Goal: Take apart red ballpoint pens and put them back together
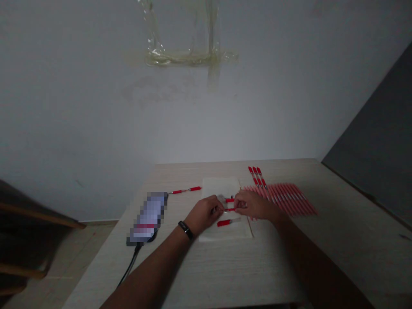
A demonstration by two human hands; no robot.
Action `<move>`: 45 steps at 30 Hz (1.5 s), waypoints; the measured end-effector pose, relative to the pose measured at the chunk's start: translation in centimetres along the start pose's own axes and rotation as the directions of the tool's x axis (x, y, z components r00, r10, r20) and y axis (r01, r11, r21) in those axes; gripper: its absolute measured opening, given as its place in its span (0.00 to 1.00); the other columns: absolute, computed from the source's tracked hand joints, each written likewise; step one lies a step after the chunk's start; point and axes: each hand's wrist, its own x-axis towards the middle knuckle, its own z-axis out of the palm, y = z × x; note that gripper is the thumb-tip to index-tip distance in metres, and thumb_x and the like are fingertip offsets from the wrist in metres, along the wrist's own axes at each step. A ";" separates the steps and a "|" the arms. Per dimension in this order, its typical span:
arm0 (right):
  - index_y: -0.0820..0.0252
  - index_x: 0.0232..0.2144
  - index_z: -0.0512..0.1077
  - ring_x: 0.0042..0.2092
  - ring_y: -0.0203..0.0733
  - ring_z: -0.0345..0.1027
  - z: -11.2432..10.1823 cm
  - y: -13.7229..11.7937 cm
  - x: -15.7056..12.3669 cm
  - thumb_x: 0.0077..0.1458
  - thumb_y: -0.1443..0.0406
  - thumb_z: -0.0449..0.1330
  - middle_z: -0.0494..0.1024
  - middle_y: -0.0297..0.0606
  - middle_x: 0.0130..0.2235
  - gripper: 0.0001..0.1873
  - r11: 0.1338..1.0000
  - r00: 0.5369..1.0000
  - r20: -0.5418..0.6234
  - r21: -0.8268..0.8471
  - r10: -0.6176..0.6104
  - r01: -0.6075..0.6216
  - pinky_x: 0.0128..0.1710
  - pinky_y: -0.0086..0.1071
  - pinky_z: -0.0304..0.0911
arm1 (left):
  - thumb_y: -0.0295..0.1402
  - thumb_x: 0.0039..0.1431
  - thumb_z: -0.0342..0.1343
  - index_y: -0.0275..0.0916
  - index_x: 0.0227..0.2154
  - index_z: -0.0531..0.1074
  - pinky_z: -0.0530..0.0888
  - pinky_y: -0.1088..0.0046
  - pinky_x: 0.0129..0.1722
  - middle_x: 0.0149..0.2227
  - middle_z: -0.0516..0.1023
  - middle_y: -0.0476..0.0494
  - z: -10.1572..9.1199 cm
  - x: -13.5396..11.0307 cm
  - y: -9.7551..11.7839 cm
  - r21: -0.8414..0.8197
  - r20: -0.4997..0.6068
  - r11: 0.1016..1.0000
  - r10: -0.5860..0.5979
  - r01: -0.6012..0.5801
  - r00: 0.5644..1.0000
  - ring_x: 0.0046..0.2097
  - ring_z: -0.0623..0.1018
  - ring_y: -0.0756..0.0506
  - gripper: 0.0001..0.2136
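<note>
My left hand [206, 212] and my right hand [254, 204] are close together over a white paper sheet [219, 185]. A thin red pen part [229, 209] stretches between them, pinched at each end by closed fingers. Just behind it, another red piece [229, 200] shows beside my right fingertips; whether they touch it I cannot tell. Nearer to me on the sheet lies a red pen barrel [224, 223] with a clear end. Fine details at the fingertips are too small and dim to make out.
Several red pens [291, 199] lie in a row on the right of the wooden table [222, 274]. Three more red pens [257, 177] lie behind them. A red pen [186, 190] rests left of the sheet, near a cabled phone [148, 216]. A wall [238, 124] borders the back.
</note>
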 end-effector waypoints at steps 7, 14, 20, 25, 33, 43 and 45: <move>0.60 0.33 0.74 0.35 0.40 0.71 0.1 -0.8 0.4 0.57 0.68 0.63 0.76 0.36 0.33 0.01 0.998 0.998 -0.053 0.045 -0.044 0.046 0.34 0.29 0.63 | 0.31 0.64 0.55 0.38 0.34 0.77 0.68 0.74 0.34 0.33 0.77 0.44 -0.1 0.1 0.3 -0.024 -0.102 0.995 -0.099 0.097 0.990 0.34 0.74 0.48 0.07; 0.59 0.35 0.75 0.37 0.39 0.71 0.2 -0.7 0.4 0.56 0.69 0.63 0.77 0.36 0.35 0.03 0.993 0.993 -0.114 0.105 -0.043 0.055 0.38 0.30 0.64 | 0.33 0.64 0.55 0.38 0.34 0.77 0.68 0.74 0.34 0.34 0.77 0.44 -0.2 0.0 0.1 -0.038 -0.117 0.994 -0.108 0.104 0.987 0.34 0.74 0.47 0.07; 0.59 0.34 0.76 0.36 0.39 0.71 0.4 -0.5 0.4 0.56 0.69 0.64 0.77 0.35 0.35 0.02 0.994 0.991 -0.133 0.095 -0.032 0.045 0.37 0.30 0.64 | 0.31 0.63 0.55 0.38 0.34 0.77 0.68 0.74 0.33 0.33 0.77 0.44 -0.1 0.1 0.2 -0.049 -0.111 0.995 -0.095 0.091 0.989 0.34 0.74 0.48 0.06; 0.58 0.34 0.75 0.37 0.39 0.70 0.6 -0.8 0.5 0.56 0.69 0.63 0.76 0.35 0.35 0.02 0.995 0.985 -0.165 0.066 -0.058 0.070 0.39 0.31 0.64 | 0.31 0.62 0.56 0.38 0.34 0.77 0.68 0.74 0.33 0.32 0.77 0.45 -0.1 0.0 0.3 -0.049 -0.117 0.994 -0.107 0.102 0.987 0.33 0.74 0.48 0.05; 0.58 0.36 0.75 0.38 0.40 0.71 2.0 -1.6 0.9 0.60 0.65 0.65 0.77 0.36 0.36 0.02 0.994 0.980 -0.187 0.069 -0.071 0.085 0.40 0.33 0.65 | 0.32 0.62 0.59 0.38 0.34 0.78 0.68 0.74 0.33 0.32 0.78 0.46 -0.2 0.1 0.4 -0.122 -0.126 0.987 -0.125 0.109 0.984 0.33 0.74 0.48 0.05; 0.57 0.39 0.77 0.41 0.41 0.74 2.3 -1.4 1.1 0.62 0.62 0.64 0.80 0.38 0.39 0.05 0.985 0.984 -0.175 0.165 -0.027 0.056 0.42 0.35 0.68 | 0.35 0.63 0.60 0.37 0.34 0.77 0.68 0.74 0.35 0.32 0.79 0.45 -0.3 0.1 0.7 -0.168 -0.154 0.982 -0.112 0.086 0.982 0.33 0.74 0.48 0.06; 0.57 0.38 0.78 0.40 0.41 0.74 2.2 -1.5 1.0 0.62 0.61 0.64 0.80 0.38 0.38 0.06 0.992 0.982 -0.186 0.112 -0.044 0.065 0.42 0.34 0.68 | 0.37 0.63 0.60 0.37 0.35 0.77 0.68 0.74 0.33 0.32 0.78 0.46 -0.2 0.1 0.7 -0.174 -0.143 0.980 -0.121 0.096 0.982 0.32 0.74 0.48 0.08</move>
